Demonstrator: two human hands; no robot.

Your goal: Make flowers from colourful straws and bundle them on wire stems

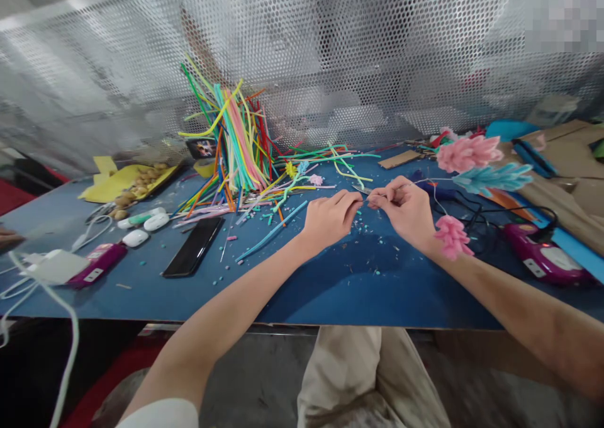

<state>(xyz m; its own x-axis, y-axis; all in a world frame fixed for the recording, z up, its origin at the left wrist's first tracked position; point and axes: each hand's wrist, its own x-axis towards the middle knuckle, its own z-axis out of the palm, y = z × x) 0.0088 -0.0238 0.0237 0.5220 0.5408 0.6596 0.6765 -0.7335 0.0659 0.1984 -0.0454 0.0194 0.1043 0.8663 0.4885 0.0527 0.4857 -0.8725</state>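
My left hand [333, 216] is closed in a pinch above the blue table, its fingertips close to those of my right hand. What lies in that pinch is too small to make out. My right hand [406, 209] is closed on thin wire stems that run out past its back. They lead to a pink pipe-cleaner flower [469, 154], a blue pipe-cleaner flower [493, 178] and a deeper pink pipe-cleaner flower [453, 236] over my wrist. A small metallic tip [362, 190] shows between the hands; its kind is unclear.
Pipe cleaners [238, 138] stand in a dense bundle, with loose ones around it. A black phone [193, 247] lies left of my left arm. Purple power strips [99, 264] sit at both sides, with cables. Cardboard [566, 189] lies right; a perforated metal panel [302, 56] rises behind.
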